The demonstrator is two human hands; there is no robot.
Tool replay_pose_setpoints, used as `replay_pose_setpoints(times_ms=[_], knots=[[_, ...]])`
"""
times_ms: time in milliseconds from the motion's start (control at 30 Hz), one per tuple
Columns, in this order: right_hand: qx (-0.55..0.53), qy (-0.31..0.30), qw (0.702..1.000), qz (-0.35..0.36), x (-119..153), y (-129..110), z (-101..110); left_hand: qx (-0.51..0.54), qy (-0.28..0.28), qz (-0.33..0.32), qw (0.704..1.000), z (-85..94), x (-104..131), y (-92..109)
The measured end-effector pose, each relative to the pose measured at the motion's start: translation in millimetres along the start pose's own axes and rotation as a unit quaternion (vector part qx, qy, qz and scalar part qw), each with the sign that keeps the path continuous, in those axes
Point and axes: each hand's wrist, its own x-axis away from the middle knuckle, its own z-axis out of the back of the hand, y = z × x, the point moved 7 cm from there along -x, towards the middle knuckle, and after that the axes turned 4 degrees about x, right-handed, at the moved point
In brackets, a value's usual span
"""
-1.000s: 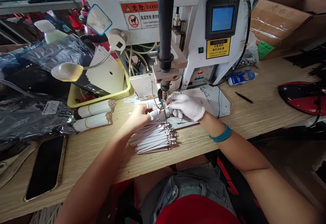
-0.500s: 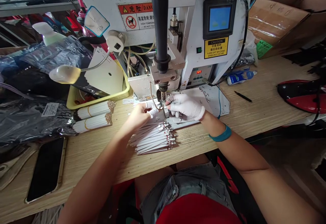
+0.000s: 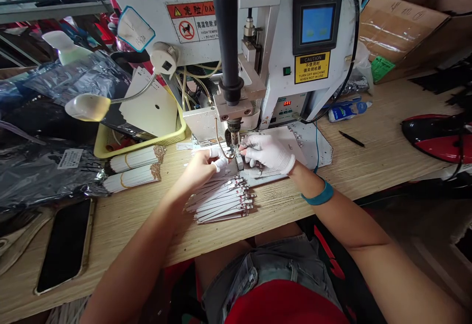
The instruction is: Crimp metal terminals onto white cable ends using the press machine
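Under the tip of the machine (image 3: 234, 126), both my hands work close together at a small metal block (image 3: 239, 162). My left hand (image 3: 209, 162), with white covers on its fingertips, is closed at the left of the tip. On the right, my right hand (image 3: 268, 153), in a white glove, has thumb and fingers pinched beside the tip. Whatever either hand grips is too small to make out. A fanned pile of flat white strips (image 3: 221, 203) with small metallic ends lies just in front of my hands.
Two banded bundles of white strips (image 3: 138, 169) lie left, by a yellow basket (image 3: 147, 144). A phone (image 3: 66, 245) is near the left edge. A black pen (image 3: 351, 139), a blue-and-white tube (image 3: 349, 110) and a red-and-black object (image 3: 435, 137) lie right. A lamp (image 3: 87, 107) hangs at left.
The red display reading on the machine has changed. The view has shifted slightly, and both hands keep nearly the same pose at the machine's tip.
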Motion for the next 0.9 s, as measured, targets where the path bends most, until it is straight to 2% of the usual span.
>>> replay_pose_setpoints(times_ms=[100,200,367,567,667,900], knots=[[0.080,0.017,0.994,0.067,0,-7,4,0.020,0.003,0.005,1.000,-0.8,0,1],[0.101,0.009,0.992,0.081,1,-7,5,0.031,0.002,0.016,0.999,-2.1,1,1],[-0.016,-0.023,1.000,0.000,2,4,0,0.030,0.001,0.011,0.999,-2.8,1,2],[-0.164,-0.014,0.981,-0.103,-2,14,-9,0.024,0.014,0.006,1.000,-0.8,0,3],[-0.209,-0.020,0.970,-0.121,-4,14,-12,0.015,0.020,0.010,1.000,0.0,-1,2],[-0.208,-0.006,0.970,-0.121,-4,11,-13,-0.041,0.027,0.000,0.999,2.1,-4,2]])
